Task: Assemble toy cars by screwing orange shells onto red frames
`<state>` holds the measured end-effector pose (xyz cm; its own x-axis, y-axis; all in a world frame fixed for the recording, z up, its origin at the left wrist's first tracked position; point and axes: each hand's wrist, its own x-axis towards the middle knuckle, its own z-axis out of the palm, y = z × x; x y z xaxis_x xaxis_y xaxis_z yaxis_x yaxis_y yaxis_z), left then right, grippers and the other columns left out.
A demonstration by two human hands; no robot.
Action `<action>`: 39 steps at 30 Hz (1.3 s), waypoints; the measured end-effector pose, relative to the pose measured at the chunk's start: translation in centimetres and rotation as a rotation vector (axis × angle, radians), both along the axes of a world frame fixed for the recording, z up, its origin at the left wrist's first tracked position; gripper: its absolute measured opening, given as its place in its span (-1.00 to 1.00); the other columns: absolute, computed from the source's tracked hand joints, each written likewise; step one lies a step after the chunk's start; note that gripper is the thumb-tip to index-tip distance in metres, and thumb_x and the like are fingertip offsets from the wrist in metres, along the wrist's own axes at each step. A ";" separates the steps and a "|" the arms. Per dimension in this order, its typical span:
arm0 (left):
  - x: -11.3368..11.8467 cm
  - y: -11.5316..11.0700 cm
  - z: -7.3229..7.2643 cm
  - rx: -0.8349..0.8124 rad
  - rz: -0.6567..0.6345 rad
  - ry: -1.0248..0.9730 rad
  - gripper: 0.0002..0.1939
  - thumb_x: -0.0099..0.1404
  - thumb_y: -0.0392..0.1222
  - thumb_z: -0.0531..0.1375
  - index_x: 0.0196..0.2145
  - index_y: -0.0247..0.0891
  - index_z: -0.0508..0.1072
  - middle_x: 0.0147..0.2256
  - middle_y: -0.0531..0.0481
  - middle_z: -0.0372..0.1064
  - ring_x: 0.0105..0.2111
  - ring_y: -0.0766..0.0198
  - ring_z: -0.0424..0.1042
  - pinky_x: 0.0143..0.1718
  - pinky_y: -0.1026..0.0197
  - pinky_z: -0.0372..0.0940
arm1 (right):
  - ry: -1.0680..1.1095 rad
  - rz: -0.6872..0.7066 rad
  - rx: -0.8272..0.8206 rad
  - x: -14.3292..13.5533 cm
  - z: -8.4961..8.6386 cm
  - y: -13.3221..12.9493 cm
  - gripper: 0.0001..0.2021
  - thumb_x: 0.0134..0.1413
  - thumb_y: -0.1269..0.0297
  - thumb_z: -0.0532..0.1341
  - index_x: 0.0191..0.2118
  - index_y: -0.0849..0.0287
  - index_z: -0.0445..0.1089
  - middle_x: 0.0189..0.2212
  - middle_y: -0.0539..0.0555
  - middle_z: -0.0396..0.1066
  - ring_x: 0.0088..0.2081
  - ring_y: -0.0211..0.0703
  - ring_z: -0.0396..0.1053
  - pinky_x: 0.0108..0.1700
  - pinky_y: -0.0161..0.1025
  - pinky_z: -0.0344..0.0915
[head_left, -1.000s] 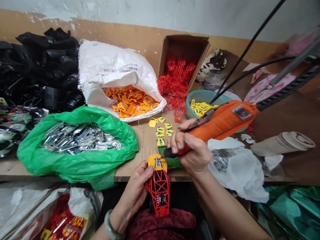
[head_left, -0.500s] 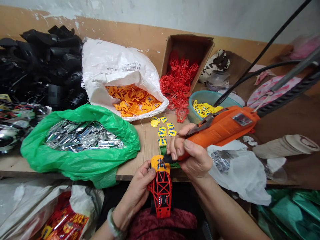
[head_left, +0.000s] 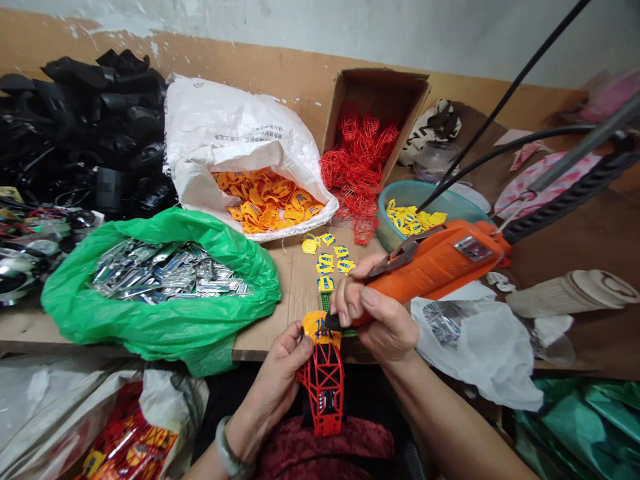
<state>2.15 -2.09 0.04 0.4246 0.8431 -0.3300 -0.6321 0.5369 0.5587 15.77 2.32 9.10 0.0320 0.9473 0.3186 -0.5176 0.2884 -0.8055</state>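
My left hand grips the side of a toy car with a red lattice frame and an orange-yellow front piece marked in blue. The car rests over my lap at the table's edge. Wrapped round an orange electric screwdriver, my right hand tilts the tool down to the left. Its black nose meets the car's front piece; the bit's tip is too small to make out. Under the right hand lies a green tray, partly hidden. Several yellow stickered pieces lie just beyond it.
A green bag of silvery packets and a white sack of orange parts stand left. Behind are a box of red frames and a teal bowl of yellow pieces. A cable hangs right, above a clear bag.
The screwdriver and my right hand have shifted slightly left and down, the nose staying at the car's front piece. My left hand still holds the car almost unmoved.
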 end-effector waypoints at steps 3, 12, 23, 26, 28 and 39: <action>0.1 0.0 0.1 0.006 0.003 -0.001 -0.66 0.18 -0.14 0.43 -0.12 -0.28 0.54 -0.26 -0.06 0.57 -0.33 0.30 0.50 -0.20 0.27 0.34 | -0.016 0.013 0.009 0.0 -0.2 -0.1 -0.84 0.06 0.23 0.30 -0.24 0.10 0.37 -0.68 -0.14 0.24 -0.67 -0.23 0.23 -0.52 -0.20 0.23; 0.1 -0.2 0.5 0.018 0.018 0.065 -0.68 0.19 -0.10 0.42 -0.14 -0.28 0.54 -0.23 -0.08 0.58 -0.28 0.24 0.51 -0.18 0.26 0.33 | -0.037 0.141 0.066 0.0 -0.8 -0.5 -0.84 0.14 0.24 0.29 -0.22 0.05 0.29 -0.64 -0.18 0.20 -0.65 -0.29 0.19 -0.52 -0.26 0.20; -1.2 -0.1 1.6 -0.026 0.001 0.164 -0.57 0.11 -0.13 0.46 -0.08 -0.27 0.53 -0.21 -0.11 0.59 -0.30 0.20 0.55 -0.20 0.22 0.43 | -0.030 -0.078 0.038 2.1 -0.1 0.6 -0.84 0.05 0.25 0.28 -0.23 0.09 0.35 -0.70 -0.18 0.22 -0.70 -0.27 0.19 -0.53 -0.22 0.23; -1.7 -0.3 1.7 -0.074 -0.046 0.187 -0.49 0.02 -0.18 0.51 -0.07 -0.31 0.53 -0.25 -0.13 0.61 -0.38 0.19 0.56 -0.27 0.20 0.47 | -0.104 -0.187 -0.009 4.2 -1.0 0.7 -0.82 0.01 0.27 0.31 -0.24 0.11 0.36 -0.69 -0.17 0.26 -0.69 -0.26 0.22 -0.51 -0.22 0.27; -1.9 -0.6 1.9 -0.119 -0.059 0.196 -0.49 -0.01 -0.19 0.52 -0.10 -0.34 0.55 -0.32 -0.13 0.60 -0.43 0.20 0.56 -0.32 0.20 0.48 | -0.144 -0.208 -0.057 5.3 -2.1 0.4 -0.81 0.01 0.26 0.32 -0.24 0.13 0.35 -0.69 -0.17 0.27 -0.68 -0.26 0.23 -0.50 -0.20 0.29; -2.2 -0.6 2.9 -0.215 0.006 0.174 -0.56 0.00 -0.22 0.49 -0.14 -0.37 0.60 -0.29 -0.23 0.65 -0.33 0.06 0.63 -0.26 0.18 0.51 | -0.165 -0.217 -0.074 6.7 -4.5 -0.4 -0.79 0.06 0.21 0.33 -0.21 0.12 0.34 -0.67 -0.15 0.29 -0.66 -0.23 0.24 -0.47 -0.17 0.29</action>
